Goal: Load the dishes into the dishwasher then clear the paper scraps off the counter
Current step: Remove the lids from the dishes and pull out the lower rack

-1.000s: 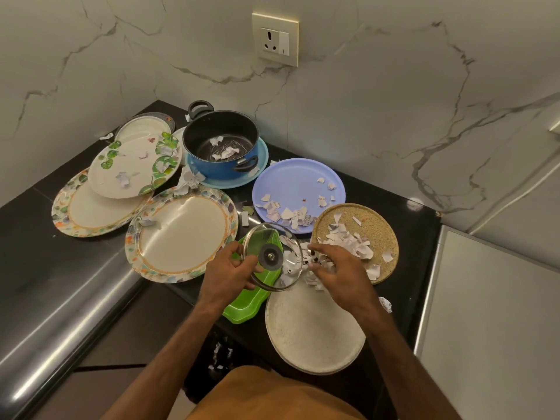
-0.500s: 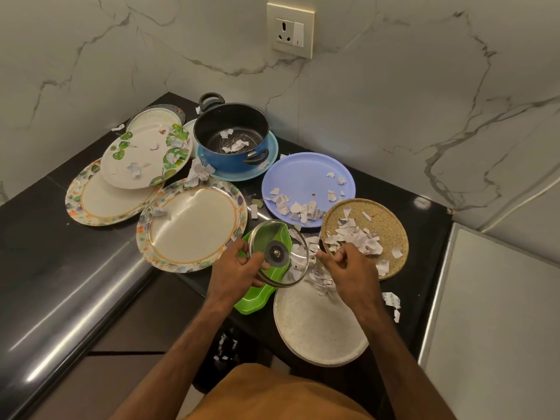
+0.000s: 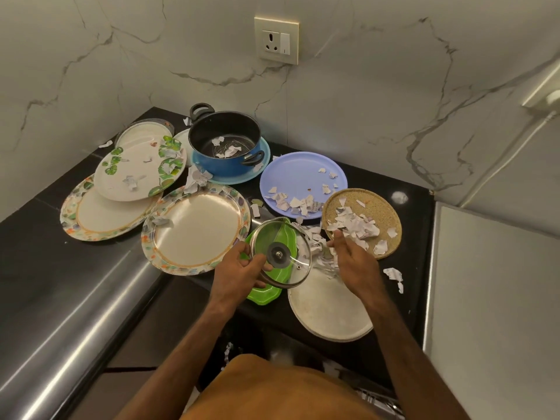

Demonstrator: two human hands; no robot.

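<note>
- Grips glass lid point(image 3: 280, 253) by rim with left hand point(image 3: 242, 275), tilted over green dish point(image 3: 263, 294).
- Holds right hand point(image 3: 354, 262) loose-fingered and empty beside paper scraps point(image 3: 354, 227).

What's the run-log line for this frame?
left hand: grips lid, tilted | right hand: open, by lid over scraps | pot: on teal plate, scraps inside | plates: on counter, unloaded

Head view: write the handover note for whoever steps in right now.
Left hand grips the glass lid, tilted, above the green dish.
Right hand open, beside the lid, over loose paper scraps.
Blue pot and plates lie on the counter, scraps in most.
Done: nothing visibly loaded.
Left: load every dish, then clear the scraps.
</note>
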